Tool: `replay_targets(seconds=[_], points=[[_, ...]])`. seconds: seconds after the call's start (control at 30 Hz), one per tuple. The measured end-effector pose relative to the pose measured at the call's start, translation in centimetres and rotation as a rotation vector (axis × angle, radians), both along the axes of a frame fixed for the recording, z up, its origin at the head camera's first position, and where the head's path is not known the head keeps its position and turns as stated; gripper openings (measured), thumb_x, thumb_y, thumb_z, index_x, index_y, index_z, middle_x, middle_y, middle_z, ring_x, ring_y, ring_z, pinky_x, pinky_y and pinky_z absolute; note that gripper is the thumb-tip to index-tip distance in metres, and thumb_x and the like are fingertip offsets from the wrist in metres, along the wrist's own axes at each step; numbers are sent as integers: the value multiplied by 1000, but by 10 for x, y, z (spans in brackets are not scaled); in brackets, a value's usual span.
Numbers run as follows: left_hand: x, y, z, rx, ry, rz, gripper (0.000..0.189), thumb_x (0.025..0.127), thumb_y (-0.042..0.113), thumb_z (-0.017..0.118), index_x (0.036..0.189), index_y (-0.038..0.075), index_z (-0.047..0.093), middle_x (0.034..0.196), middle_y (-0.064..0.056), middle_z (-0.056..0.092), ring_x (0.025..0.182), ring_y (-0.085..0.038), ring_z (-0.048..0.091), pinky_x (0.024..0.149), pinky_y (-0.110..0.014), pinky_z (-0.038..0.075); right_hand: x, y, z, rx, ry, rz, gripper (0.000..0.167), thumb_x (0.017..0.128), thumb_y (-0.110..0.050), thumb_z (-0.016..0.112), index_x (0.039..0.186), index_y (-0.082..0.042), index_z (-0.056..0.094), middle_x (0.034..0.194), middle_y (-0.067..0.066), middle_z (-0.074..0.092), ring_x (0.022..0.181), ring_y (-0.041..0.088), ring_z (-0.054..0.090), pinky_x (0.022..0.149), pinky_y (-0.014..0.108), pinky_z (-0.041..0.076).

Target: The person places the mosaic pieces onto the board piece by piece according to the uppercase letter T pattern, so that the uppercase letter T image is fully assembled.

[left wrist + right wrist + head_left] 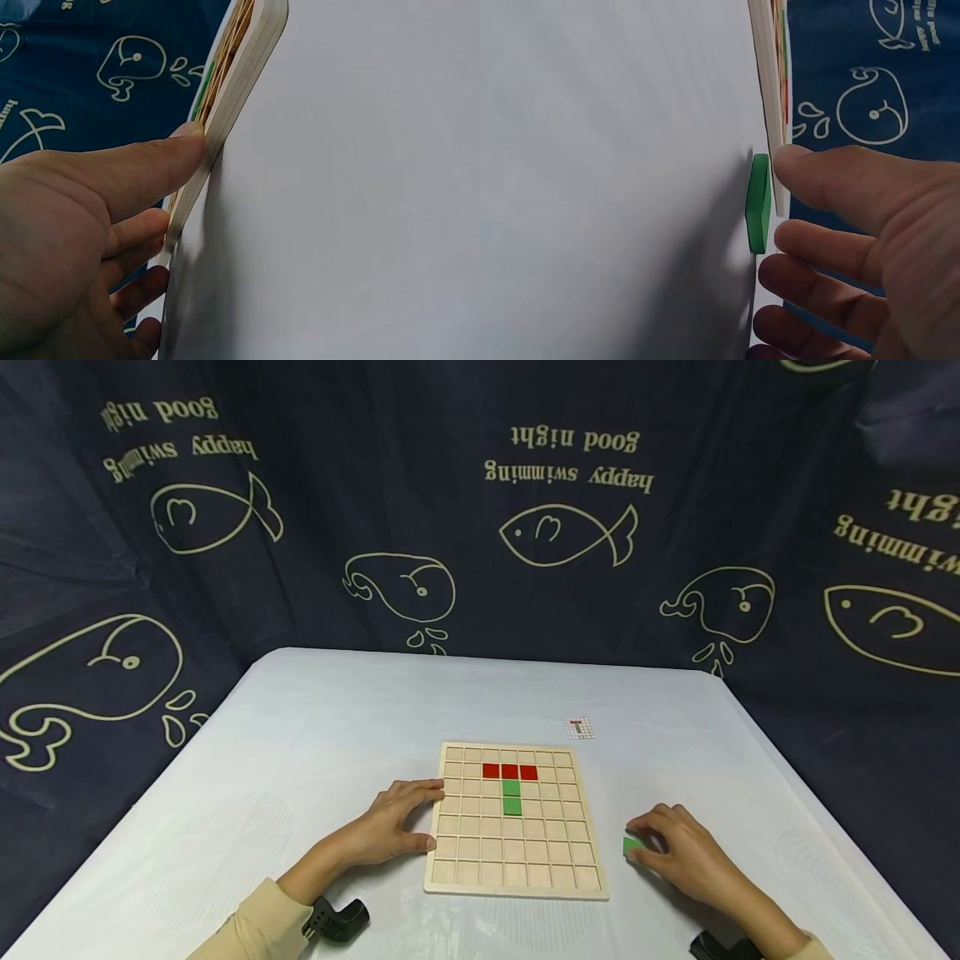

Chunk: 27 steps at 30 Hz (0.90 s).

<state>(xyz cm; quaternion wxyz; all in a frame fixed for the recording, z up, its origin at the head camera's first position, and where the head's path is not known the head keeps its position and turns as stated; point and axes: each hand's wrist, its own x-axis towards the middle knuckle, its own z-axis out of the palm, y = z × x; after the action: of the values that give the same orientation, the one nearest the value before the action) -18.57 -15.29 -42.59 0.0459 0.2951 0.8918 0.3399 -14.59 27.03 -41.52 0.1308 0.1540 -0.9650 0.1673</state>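
A wooden grid board [517,893] lies flat on the white table. Three red tiles [510,772] fill a row near its far edge, and two green tiles [512,797] run down from the middle one. Along the board's left edge rests my left hand [386,827], its thumb and fingers spread apart against the rim. Right of the board is a loose green tile [629,846], seen edge-on low over the table in the right wrist view. My right hand [686,852] is over it, with thumb and index fingertips apart, right at its top.
Beyond the board's far right corner lies a small printed card [579,728] with a red and green T pattern. A dark blue curtain [480,610] with fish and whale drawings hangs behind the table. Black straps with camera mounts [337,920] sit at the wrists.
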Motion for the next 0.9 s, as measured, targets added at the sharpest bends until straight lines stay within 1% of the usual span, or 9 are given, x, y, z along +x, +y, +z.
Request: replay_targets(seconds=[0.23, 0.4, 0.6, 0.9], points=[[0, -1, 0, -4, 9, 1, 64, 79, 35, 72, 134, 9, 50, 149, -4, 40, 132, -29, 36, 102, -55, 25, 2, 3, -1, -15, -19, 3, 27, 68, -28, 82, 91, -22, 70, 85, -18, 57, 80, 0, 43, 69, 23, 42], [-1, 0, 0, -4, 5, 1, 65, 79, 35, 72, 134, 9, 50, 149, -5, 40, 132, -29, 36, 102, -55, 25, 4, 4, -1, -22, -22, 10, 28, 66, -25, 82, 91, -21, 70, 83, -18, 55, 77, -1, 41, 65, 21, 39], [0, 0, 0, -6, -8, 6, 65, 79, 33, 73, 135, 9, 49, 149, -4, 39, 132, -28, 36, 103, -54, 25, 5, 5, -1, -19, -29, 16, 28, 66, -23, 82, 91, -21, 70, 82, -17, 53, 77, -1, 40, 64, 21, 39], [0, 0, 1, -4, -4, 4, 65, 79, 32, 73, 135, 9, 49, 149, -5, 39, 132, -29, 36, 103, -55, 25, 4, 4, -1, -17, -35, 18, 24, 67, -21, 82, 88, -23, 69, 79, -18, 51, 76, -1, 38, 63, 20, 37]])
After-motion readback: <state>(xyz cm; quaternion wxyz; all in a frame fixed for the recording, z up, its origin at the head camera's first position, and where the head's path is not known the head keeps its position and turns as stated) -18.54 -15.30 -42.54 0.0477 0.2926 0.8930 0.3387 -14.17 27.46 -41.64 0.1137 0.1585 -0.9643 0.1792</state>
